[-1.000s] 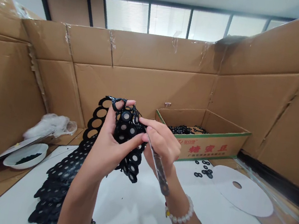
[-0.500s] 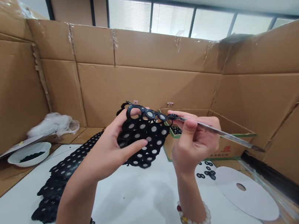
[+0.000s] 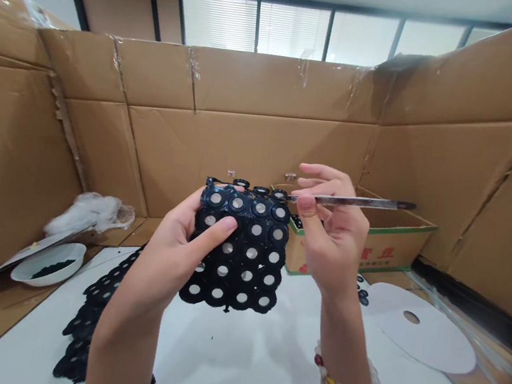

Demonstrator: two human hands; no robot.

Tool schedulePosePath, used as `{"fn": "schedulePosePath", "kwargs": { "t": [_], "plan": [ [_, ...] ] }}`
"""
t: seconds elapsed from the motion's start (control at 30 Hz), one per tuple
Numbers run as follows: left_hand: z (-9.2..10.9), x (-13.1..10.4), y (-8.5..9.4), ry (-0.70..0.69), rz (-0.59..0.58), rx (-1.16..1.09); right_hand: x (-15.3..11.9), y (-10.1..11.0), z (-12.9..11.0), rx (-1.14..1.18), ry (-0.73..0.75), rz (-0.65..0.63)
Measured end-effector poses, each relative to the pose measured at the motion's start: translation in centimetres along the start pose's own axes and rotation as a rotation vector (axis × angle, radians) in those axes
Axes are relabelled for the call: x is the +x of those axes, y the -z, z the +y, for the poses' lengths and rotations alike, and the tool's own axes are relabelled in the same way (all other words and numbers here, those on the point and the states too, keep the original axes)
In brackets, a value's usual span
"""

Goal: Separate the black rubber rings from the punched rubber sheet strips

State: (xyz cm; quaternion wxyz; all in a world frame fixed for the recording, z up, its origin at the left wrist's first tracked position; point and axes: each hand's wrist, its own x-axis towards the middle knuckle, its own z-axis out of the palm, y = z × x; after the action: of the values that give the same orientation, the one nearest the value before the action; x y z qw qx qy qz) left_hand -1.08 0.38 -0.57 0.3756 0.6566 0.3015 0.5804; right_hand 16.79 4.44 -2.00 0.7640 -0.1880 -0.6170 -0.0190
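My left hand [image 3: 181, 245] holds up a black rubber-like sheet of joined rings [image 3: 249, 265], its thumb across the front and its fingers behind. Pale round centres show in rows on the sheet, and at the top edge the rings tilt back. My right hand [image 3: 334, 229] pinches a slim silver-grey tool [image 3: 355, 202] like a pen, other fingers raised. The tool's tip meets the sheet's upper right corner ring; its exact kind I cannot tell. Beneath and behind my left forearm lies a pile of similar black sheets [image 3: 85, 320].
A cardboard box with green edging [image 3: 392, 247] stands behind my right hand. Loose black rings [image 3: 362, 296] and a white disc with a hole [image 3: 428, 330] lie at right. At left are a white bowl [image 3: 75, 261] and clear plastic bags [image 3: 89, 215]. Cardboard walls [image 3: 253, 147] surround the table.
The sheet has turned to face me more squarely and sits lower. My right hand's fingers have lifted and spread, and the tool has swung nearer level at the corner.
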Motion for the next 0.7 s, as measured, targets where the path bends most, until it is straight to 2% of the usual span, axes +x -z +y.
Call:
{"fn": "schedulePosePath", "kwargs": {
  "t": [0.1, 0.17, 0.27, 0.4, 0.47, 0.57, 0.63, 0.7],
  "plan": [
    [0.5, -0.2, 0.0, 0.049, 0.007, -0.099, 0.3, 0.8, -1.5, -0.042, 0.054, 0.057],
    [0.8, -0.3, 0.0, 0.05, 0.023, -0.143, 0.3, 1.2, -2.2, -0.035, 0.018, 0.093],
    [0.9, -0.5, -0.1, 0.056, 0.063, -0.182, 0.1, 1.2, -1.5, 0.032, -0.216, 0.016],
    [0.2, -0.2, -0.6, -0.013, 0.157, -0.178, -0.4, 0.1, 1.5, 0.23, -0.565, -0.155],
    [-0.3, 0.2, -1.1, -0.051, 0.153, -0.127, -0.5, -0.5, 2.6, 0.296, -0.646, -0.249],
    [-0.6, 0.6, -1.6, 0.015, 0.039, -0.021, -0.6, -0.9, 2.6, 0.378, -0.72, -0.353],
    [-0.5, 0.1, -1.5, 0.073, 0.014, 0.131, -0.5, -0.8, 2.0, 0.505, -0.843, -0.331],
    [-0.6, -1.2, -1.0, 0.042, 0.101, 0.343, -0.5, -0.6, 1.4, 0.612, -0.926, -0.257]
  ]
}}
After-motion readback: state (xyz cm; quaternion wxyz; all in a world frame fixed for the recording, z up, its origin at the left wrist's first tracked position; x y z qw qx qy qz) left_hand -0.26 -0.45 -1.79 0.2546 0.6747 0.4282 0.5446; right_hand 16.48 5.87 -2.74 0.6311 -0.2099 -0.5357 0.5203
